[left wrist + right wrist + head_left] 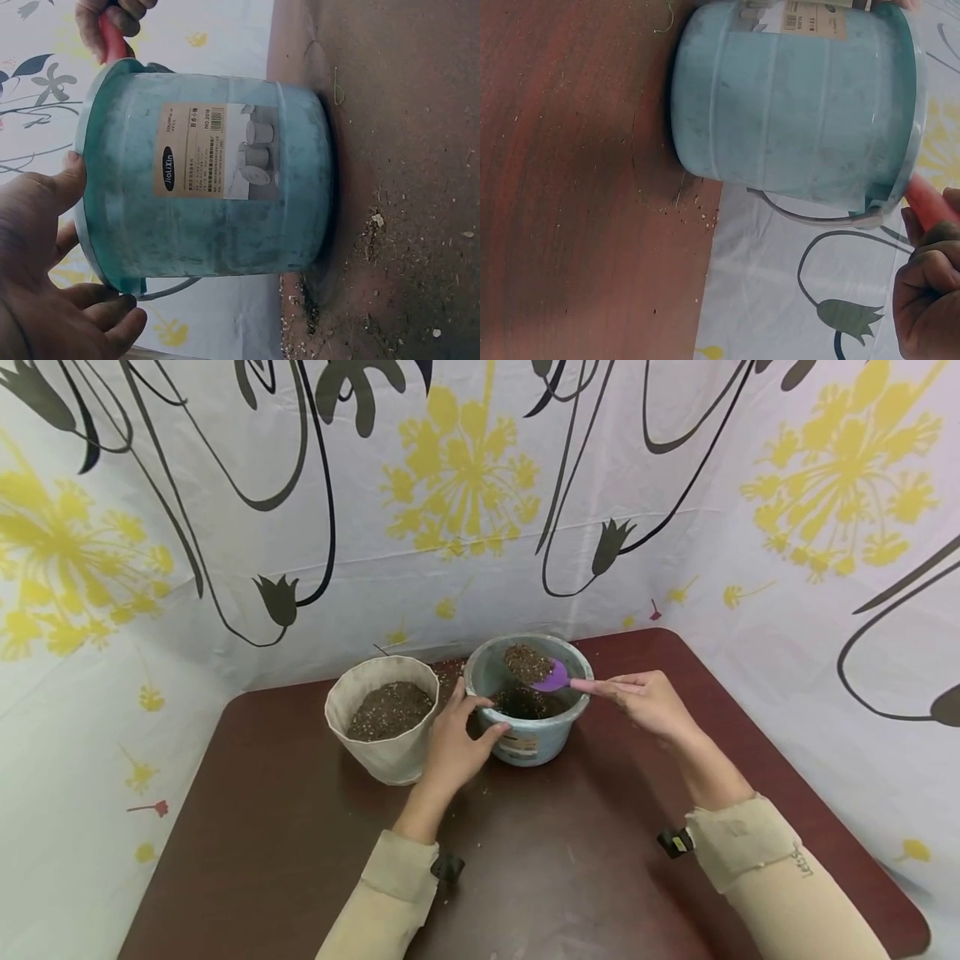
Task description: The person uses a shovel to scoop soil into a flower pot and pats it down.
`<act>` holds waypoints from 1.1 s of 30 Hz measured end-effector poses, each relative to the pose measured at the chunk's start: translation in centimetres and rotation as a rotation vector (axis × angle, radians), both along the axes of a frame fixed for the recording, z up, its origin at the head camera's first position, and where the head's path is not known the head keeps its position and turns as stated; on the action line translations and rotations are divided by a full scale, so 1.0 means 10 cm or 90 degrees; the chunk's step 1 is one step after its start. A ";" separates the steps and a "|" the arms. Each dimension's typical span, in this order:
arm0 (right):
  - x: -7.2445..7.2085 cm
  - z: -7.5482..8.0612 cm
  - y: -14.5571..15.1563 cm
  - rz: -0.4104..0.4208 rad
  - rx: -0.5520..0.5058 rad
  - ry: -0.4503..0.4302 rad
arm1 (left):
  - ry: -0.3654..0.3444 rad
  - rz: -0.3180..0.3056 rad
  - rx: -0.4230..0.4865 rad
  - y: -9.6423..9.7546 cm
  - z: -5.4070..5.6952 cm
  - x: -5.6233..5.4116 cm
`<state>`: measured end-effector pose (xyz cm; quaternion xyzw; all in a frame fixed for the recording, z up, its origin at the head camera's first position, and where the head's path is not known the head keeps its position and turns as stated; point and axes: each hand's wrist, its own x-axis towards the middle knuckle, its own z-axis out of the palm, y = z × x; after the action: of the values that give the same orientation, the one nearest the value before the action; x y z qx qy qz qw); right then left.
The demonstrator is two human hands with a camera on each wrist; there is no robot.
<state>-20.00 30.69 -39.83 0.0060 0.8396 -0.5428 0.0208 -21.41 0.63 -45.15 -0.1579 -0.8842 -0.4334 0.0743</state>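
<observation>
A blue plastic bucket (553,739) with a paper label (199,150) stands on the table, dark soil (528,703) low inside it. At its near left rim my left hand (457,739) holds on, thumb on the front edge and the other fingers spread along the left side. My right hand (658,706) grips the pink handle of a small garden trowel (555,677). Its purple blade is over the bucket's mouth, heaped with brown soil (527,663). In the right wrist view, the handle (931,204) passes close by the bucket rim.
Left of the bucket stands a whitish faceted pot (386,758) partly filled with soil (390,710). Soil crumbs (701,214) lie scattered on the dark red table (285,827). A patterned cloth (360,510) hangs behind and along both sides. The bucket's wire handle (802,219) hangs down.
</observation>
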 end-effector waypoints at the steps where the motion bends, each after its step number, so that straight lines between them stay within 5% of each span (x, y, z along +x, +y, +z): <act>1: 0.00 0.00 -0.01 0.003 0.004 0.007 | -0.003 -0.001 -0.002 0.00 0.01 0.00; 8: -0.02 0.00 -0.13 -0.002 0.055 0.053 | -0.052 -0.029 -0.035 -0.07 0.16 -0.03; 16: -0.13 0.20 -0.31 0.011 0.048 0.089 | -0.066 -0.034 -0.017 -0.22 0.42 0.01; 24: -0.31 0.33 -0.74 0.058 0.000 0.083 | 0.002 0.031 0.032 -0.63 0.64 0.06; 33: -0.46 0.25 -1.49 0.166 0.111 0.153 | 0.070 0.128 0.043 -1.31 0.54 -0.02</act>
<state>-24.57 15.79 -37.36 -0.1656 0.8734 -0.4578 -0.0103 -21.62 -12.50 -39.70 -0.0890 -0.8750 -0.4441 0.1711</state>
